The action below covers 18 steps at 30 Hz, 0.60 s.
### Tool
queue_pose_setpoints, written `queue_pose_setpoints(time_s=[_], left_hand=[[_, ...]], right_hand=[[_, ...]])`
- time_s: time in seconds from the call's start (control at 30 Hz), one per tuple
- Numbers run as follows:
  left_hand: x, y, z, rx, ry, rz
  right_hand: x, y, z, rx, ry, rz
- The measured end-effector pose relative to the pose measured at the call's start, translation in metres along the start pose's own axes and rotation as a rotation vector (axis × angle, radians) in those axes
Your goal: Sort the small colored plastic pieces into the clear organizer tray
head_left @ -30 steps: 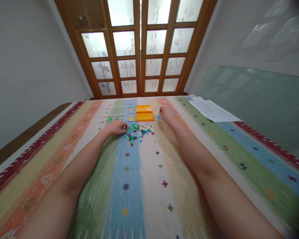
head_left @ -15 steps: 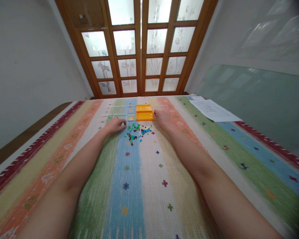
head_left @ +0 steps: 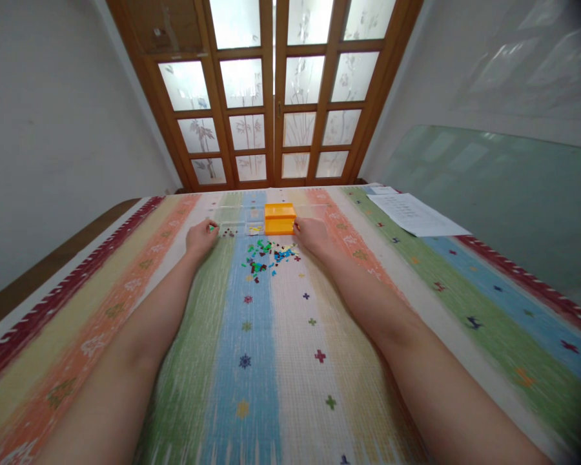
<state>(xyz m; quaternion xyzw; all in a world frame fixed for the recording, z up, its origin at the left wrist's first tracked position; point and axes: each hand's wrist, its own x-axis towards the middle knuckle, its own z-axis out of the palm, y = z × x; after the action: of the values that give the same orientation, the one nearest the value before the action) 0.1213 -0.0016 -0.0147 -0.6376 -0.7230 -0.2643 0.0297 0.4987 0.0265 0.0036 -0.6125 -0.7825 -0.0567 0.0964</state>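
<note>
My left hand is at the left end of the clear plastic tray, its thumb and fingers curled together. Small green pieces show at its fingertips; whether one is pinched I cannot tell. My right hand is closed at the right front corner of the orange box, fingertips close against its edge. What those fingers hold, if anything, is hidden. In front of the box lies a loose pile of tiny green, dark red, blue and pale yellow pieces.
A clear compartment box with some yellow pieces stands left of the orange box. Dark red pieces lie in a small group between it and my left hand. Printed paper lies at the right on the striped tablecloth.
My left hand has moved left, from beside the pile to the green pieces, uncovering the dark red group. My right hand has shifted slightly left and down along the orange box's edge.
</note>
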Motion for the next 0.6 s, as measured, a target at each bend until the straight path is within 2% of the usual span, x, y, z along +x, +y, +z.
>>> queue_pose_setpoints(time_s=[0.17, 0.6], left_hand=[[0.0023, -0.0091, -0.0015, -0.006, 0.065, -0.125], [-0.0004, -0.0037, -0.0096, -0.045, 0.050, -0.181]], right_hand=[[-0.0008, -0.0041, 0.0005, -0.004, -0.009, -0.032], [-0.0038, -0.0082, -0.0023, 0.019, -0.026, -0.025]])
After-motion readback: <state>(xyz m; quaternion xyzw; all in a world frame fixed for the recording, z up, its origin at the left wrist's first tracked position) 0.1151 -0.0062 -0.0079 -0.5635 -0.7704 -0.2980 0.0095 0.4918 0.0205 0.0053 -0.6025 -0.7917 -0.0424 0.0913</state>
